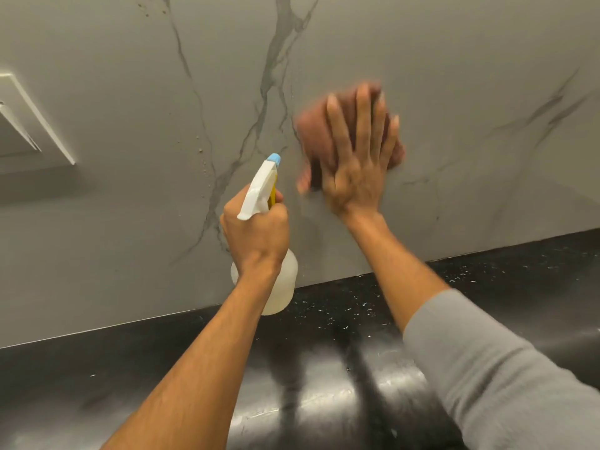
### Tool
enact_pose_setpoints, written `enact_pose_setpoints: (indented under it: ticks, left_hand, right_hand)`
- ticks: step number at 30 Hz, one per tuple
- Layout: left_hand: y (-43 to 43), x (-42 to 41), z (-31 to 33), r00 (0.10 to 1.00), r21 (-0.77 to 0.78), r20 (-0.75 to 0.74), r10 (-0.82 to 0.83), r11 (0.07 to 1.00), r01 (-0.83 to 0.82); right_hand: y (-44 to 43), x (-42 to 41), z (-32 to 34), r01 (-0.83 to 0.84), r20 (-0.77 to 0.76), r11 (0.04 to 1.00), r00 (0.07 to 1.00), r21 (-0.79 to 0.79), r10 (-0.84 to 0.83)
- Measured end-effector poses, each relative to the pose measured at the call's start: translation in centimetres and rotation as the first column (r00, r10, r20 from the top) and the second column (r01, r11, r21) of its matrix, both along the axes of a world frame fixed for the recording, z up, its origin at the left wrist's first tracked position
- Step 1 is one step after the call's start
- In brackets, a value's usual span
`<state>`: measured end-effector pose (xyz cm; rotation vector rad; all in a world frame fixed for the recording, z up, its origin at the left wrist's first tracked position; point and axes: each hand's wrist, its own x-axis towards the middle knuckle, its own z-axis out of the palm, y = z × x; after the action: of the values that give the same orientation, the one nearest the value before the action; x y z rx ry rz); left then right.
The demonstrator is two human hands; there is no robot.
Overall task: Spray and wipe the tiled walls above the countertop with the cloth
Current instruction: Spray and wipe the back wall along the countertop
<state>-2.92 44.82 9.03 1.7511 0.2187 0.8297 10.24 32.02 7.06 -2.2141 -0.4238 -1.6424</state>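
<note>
From the head camera, the right hand (357,157) lies flat with fingers spread wide, pressing a reddish-brown cloth (316,131) against the wall (454,76). The cloth shows above and to the left of the fingers and is blurred, as is the hand's edge. The wall is grey with dark marble-like veins running down it; small specks dot the area left of the central vein. The left hand (255,235) is closed around the neck of a spray bottle (269,254), held upright just left of the cloth and clear of the wall. The bottle has a translucent body, a white trigger head, a yellow trigger and a light blue nozzle (274,158) aimed up toward the wall. Below lies the glossy black speckled surface (324,368), meeting the wall's lower edge. A grey sleeve (503,368) covers the right upper forearm. A white-framed fitting (35,125) sits on the wall at far left.
</note>
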Motion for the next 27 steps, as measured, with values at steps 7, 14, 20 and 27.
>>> enact_pose_setpoints:
  ticks: [7,14,20,27]
  left_hand:
    - [2.5,0.3,0.5,0.998,-0.076,0.032,0.058,0.996,-0.056]
    - [4.9,-0.4,-2.1,0.999,-0.040,-0.029,0.018,0.999,-0.019]
    - [5.2,-0.5,-1.2,1.000,-0.071,0.001,0.015,0.997,-0.015]
    - [5.0,-2.3,-2.0,0.999,-0.174,-0.002,0.046,0.984,-0.045]
  right_hand:
    - [3.3,-1.6,-7.9,-0.052,0.015,0.929,0.998,-0.365,0.062]
    - [-1.3,-1.6,-12.5,-0.049,-0.016,0.155,0.978,-0.987,0.207]
    - [1.7,0.6,9.0,0.013,0.337,0.895,0.929,-0.446,0.154]
    - [6.2,-1.5,6.9,-0.034,0.300,0.868,0.931,-0.496,0.208]
